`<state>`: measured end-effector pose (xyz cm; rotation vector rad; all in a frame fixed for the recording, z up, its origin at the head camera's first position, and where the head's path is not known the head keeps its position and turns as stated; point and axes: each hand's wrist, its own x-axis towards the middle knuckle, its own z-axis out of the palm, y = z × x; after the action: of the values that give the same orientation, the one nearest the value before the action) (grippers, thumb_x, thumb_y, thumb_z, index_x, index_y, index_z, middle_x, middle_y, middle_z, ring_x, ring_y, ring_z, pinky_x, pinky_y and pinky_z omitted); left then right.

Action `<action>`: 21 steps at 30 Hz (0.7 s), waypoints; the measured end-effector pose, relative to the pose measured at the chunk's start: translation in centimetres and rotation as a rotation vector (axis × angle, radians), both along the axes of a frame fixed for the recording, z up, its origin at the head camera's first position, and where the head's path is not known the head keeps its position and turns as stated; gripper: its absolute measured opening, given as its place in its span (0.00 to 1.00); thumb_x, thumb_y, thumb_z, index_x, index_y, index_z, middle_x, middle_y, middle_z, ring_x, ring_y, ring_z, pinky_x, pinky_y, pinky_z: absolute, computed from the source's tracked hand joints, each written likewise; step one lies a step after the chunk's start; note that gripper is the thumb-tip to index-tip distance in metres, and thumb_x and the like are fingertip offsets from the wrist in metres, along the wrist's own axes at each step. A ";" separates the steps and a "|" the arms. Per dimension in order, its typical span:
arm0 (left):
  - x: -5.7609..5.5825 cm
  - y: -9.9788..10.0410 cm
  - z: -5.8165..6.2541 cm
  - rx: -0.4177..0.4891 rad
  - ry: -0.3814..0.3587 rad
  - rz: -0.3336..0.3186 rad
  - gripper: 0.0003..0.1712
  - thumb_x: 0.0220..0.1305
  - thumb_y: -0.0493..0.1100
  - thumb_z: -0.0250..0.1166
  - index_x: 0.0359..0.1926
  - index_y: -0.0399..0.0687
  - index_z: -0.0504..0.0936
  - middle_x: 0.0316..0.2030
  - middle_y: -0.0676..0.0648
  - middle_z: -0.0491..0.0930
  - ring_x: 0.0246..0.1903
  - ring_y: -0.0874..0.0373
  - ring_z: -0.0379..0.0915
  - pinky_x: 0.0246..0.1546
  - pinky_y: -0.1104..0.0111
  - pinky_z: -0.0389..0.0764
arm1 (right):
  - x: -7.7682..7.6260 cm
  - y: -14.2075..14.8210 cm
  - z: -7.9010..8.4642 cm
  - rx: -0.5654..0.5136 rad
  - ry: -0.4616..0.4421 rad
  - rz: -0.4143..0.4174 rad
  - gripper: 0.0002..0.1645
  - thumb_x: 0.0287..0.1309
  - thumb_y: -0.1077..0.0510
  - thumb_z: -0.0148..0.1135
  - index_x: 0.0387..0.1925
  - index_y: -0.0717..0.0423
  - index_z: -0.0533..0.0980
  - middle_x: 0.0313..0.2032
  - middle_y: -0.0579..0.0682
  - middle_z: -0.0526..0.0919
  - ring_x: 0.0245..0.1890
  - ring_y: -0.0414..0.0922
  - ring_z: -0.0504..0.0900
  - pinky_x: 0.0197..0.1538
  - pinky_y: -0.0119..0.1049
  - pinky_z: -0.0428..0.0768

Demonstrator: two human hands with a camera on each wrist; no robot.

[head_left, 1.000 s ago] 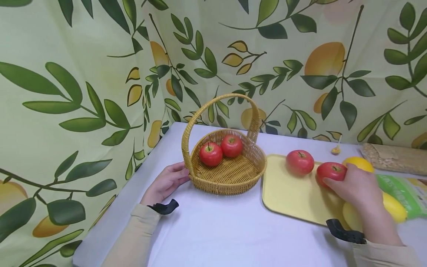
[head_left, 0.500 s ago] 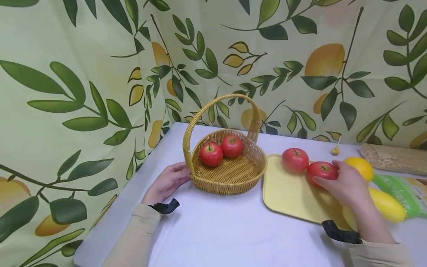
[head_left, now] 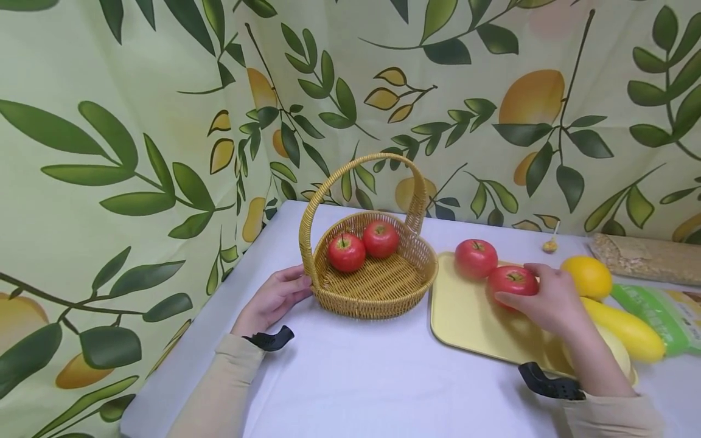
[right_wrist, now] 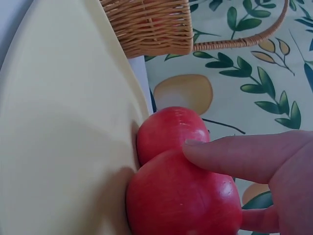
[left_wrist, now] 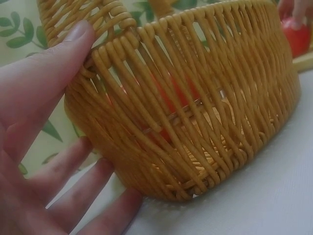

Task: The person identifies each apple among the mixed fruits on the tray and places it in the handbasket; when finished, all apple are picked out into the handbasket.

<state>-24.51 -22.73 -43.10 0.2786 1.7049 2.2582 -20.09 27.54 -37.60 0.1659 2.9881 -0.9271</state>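
The right hand [head_left: 553,302] grips a red apple [head_left: 509,287], thumb on its near side and fingers around its far side, spread only to the fruit's width. Whether the apple is lifted or rests on the yellow tray [head_left: 476,328] below the grip, I cannot tell. Just beyond and left of the grip, a second apple [head_left: 475,258] sits at the tray's far edge, seemingly touching the held one. Farther left of this grip, the wicker basket [head_left: 364,309] stands upright; the left hand [head_left: 276,299] rests against its outer side, thumb by the handle base, fingers spread loosely along the wall rather than wrapped round it.

The work looks about half done: a stemmed apple [head_left: 346,252] and a rear apple [head_left: 380,239] already lie in the basket, while the held apple and its neighbour are outside it. Right of the right-hand grip lie an orange [head_left: 586,277] and an elongated yellow fruit [head_left: 627,331], both apparently untouched.
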 end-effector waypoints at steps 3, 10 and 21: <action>0.0 0.0 -0.1 0.006 0.001 0.001 0.26 0.71 0.30 0.62 0.68 0.26 0.71 0.57 0.43 0.81 0.53 0.54 0.80 0.60 0.60 0.79 | -0.1 -0.1 -0.2 -0.039 -0.010 -0.007 0.65 0.54 0.34 0.75 0.71 0.76 0.55 0.59 0.80 0.59 0.57 0.75 0.58 0.50 0.67 0.79; 0.1 -0.1 -0.1 0.006 0.007 -0.002 0.26 0.72 0.30 0.60 0.68 0.26 0.70 0.59 0.42 0.79 0.53 0.54 0.80 0.60 0.60 0.79 | -0.4 -1.0 -0.2 -0.223 -0.149 0.012 0.74 0.53 0.29 0.73 0.77 0.69 0.43 0.67 0.76 0.58 0.62 0.73 0.62 0.56 0.66 0.77; -0.1 -0.1 -0.1 -0.007 0.006 -0.002 0.26 0.73 0.31 0.60 0.69 0.26 0.70 0.62 0.40 0.77 0.55 0.54 0.79 0.61 0.60 0.78 | -0.5 -1.3 -0.6 -0.270 -0.219 0.011 0.78 0.53 0.28 0.72 0.79 0.66 0.36 0.71 0.77 0.53 0.66 0.74 0.58 0.60 0.70 0.71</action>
<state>-24.57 -22.82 -43.24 0.2854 1.7139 2.2521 -20.62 26.29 -38.16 0.2301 2.6326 -1.2110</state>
